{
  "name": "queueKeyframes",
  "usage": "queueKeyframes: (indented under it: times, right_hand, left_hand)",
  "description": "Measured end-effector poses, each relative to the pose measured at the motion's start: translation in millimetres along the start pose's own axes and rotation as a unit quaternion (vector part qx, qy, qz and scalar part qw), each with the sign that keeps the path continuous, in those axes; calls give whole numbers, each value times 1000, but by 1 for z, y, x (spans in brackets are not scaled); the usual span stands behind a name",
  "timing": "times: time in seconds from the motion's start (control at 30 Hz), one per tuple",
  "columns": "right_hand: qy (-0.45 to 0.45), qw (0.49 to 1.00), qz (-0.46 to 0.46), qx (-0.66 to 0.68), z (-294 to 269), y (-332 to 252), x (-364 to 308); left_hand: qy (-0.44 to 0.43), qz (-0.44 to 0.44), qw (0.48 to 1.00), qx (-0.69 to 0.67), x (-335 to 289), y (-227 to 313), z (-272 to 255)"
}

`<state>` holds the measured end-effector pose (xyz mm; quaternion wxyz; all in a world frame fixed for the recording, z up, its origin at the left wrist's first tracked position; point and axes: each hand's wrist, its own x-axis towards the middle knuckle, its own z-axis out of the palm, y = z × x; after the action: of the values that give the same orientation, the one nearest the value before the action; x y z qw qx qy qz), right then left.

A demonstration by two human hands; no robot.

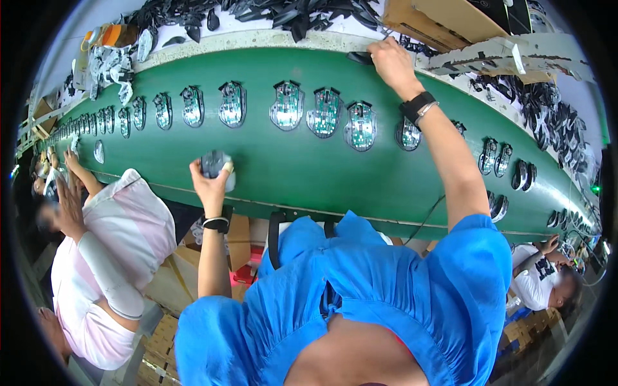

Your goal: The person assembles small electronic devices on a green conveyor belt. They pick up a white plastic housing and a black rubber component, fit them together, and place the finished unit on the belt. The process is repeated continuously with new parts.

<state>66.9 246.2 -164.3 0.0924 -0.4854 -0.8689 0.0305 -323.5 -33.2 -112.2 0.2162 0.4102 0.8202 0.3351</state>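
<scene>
My left hand (209, 188) is closed round a dark, partly see-through computer mouse part (214, 164), held above the near side of the green conveyor belt (290, 177). The mouse part is slightly blurred. At the belt's far edge, my outstretched right hand (393, 64) pinches a black curved plastic piece (360, 58). Between my hands, open mouse bodies with green circuit boards stand in a row, among them one in the middle (324, 112) and one nearer my right arm (360, 127). Part of another mouse body (408, 135) shows beside my right forearm.
Black plastic pieces (299, 16) lie heaped along the far ledge, with more pieces (547, 106) at the right. A cardboard box (438, 22) stands behind my right hand. People sit at the left (109, 244) and right (537, 273). A cable (425, 222) crosses the belt's near edge.
</scene>
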Motion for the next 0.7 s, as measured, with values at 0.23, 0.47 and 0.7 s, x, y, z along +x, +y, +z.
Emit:
queueKeyframes:
  times: [0.23, 0.47, 0.7]
  right_hand:
    - [26, 875, 182, 448, -59, -38, -46]
    - [-27, 462, 211, 861, -140, -128, -145]
    - [-18, 603, 199, 772, -151, -125, -165]
  left_hand:
    - [-138, -129, 919, -345, -15, 134, 73]
    - [-216, -122, 872, -422, -63, 204, 108]
    - [-268, -142, 863, -404, -90, 225, 97]
